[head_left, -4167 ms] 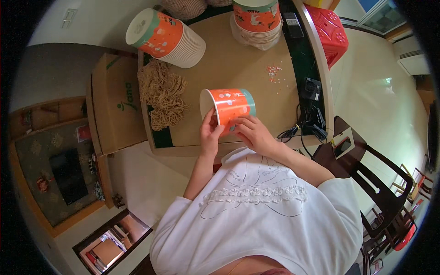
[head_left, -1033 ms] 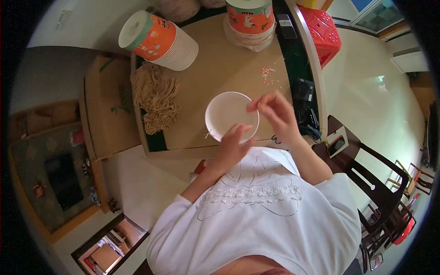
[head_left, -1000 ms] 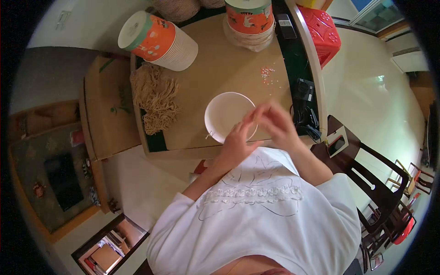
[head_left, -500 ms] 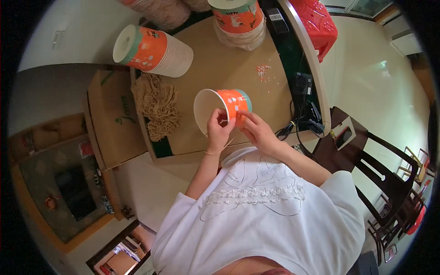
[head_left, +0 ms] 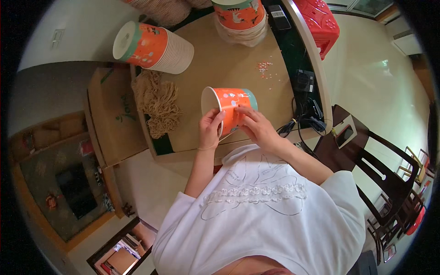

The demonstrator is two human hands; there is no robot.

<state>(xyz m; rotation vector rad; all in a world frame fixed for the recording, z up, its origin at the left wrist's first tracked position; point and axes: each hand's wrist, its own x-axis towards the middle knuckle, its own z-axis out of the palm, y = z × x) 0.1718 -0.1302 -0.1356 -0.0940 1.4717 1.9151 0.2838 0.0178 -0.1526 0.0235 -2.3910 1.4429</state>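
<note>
A large orange paper cup [head_left: 231, 101] with a white rim and a green base band lies on its side in the air over the cardboard-covered table, its mouth turned left. My left hand [head_left: 211, 129] pinches the lower part of the rim, thumb outside. My right hand [head_left: 260, 127] rests its fingers against the orange wall near the base, closed around the underside. A thin beige cord [head_left: 220, 142] runs from beneath the cup toward my left wrist. Whether the right fingertips also pinch the cord is hidden.
A stack of matching cups [head_left: 158, 48] lies at the far left, above a heap of beige cords [head_left: 158, 105]. Another cup stack [head_left: 240, 20] stands at the back. Small red and white bits [head_left: 263, 67] lie on the cardboard. Black cables [head_left: 305, 120] run along the right edge.
The cup has shifted slightly right and turned, so less of its inside shows. My left fingers have moved from inside the mouth to the rim's edge.
</note>
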